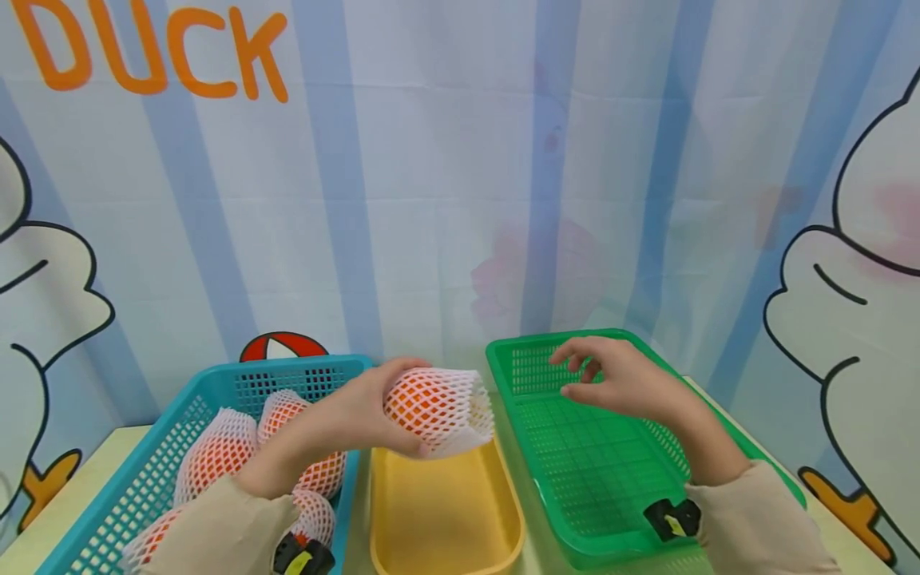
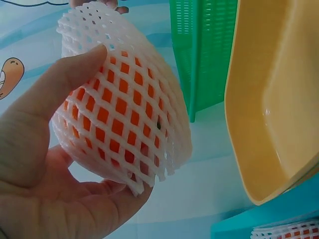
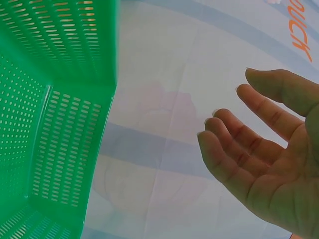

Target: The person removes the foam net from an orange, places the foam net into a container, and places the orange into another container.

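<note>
My left hand (image 1: pixel 362 407) grips a round orange-red fruit in a white foam net (image 1: pixel 434 407), holding it above the yellow tray (image 1: pixel 446 507). In the left wrist view, the thumb and fingers curl round the netted fruit (image 2: pixel 119 117), and the net's loose end sticks out beyond it. The exact kind of fruit is hidden by the mesh. Above the green basket (image 1: pixel 575 455), my right hand (image 1: pixel 621 379) holds nothing. Its fingers are loosely bent and spread from the thumb, as the right wrist view of the hand (image 3: pixel 264 159) also shows.
At the left stands a blue basket (image 1: pixel 208 379) with several more netted fruits (image 1: pixel 216 459). The yellow tray lies between it and the green basket, on a pale table (image 1: pixel 122 443). Behind everything hangs a striped curtain (image 1: pixel 438 200) with cartoon ducks.
</note>
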`<act>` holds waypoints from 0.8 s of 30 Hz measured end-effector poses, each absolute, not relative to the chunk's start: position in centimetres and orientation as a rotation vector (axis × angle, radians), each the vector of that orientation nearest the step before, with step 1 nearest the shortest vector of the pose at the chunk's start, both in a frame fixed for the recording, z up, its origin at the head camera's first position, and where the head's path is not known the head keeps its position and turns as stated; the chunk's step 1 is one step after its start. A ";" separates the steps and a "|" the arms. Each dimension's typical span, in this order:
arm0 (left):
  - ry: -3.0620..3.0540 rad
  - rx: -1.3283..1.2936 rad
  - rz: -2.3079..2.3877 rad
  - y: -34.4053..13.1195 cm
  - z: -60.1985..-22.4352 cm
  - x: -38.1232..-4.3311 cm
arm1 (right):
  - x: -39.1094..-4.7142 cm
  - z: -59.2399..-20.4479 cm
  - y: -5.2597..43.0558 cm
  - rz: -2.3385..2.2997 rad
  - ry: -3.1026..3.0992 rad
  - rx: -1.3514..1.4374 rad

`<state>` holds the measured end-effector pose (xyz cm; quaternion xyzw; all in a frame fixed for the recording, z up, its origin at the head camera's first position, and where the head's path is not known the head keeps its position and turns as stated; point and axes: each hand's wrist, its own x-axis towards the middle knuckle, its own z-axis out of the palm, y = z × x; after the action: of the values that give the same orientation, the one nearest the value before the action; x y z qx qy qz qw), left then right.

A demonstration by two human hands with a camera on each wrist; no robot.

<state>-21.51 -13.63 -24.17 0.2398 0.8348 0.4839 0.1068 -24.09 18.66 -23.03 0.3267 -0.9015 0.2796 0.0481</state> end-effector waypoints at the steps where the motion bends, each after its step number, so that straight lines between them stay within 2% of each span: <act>1: 2.449 0.709 1.432 -13.5 -24.2 -21.6 | -24.0 -23.0 18.6 0.857 -2.750 0.994; 17: 2.416 0.737 1.450 -12.4 -24.4 -22.1 | -23.5 -22.9 16.6 0.918 -2.700 1.087; 24: 2.414 0.727 1.465 -12.0 -24.3 -22.2 | -23.3 -22.9 15.6 1.134 -2.640 1.154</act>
<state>-22.15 -11.99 -24.31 0.2476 0.8226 0.4993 0.1127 -23.34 15.59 -22.91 0.3727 -0.8524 0.3661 0.0227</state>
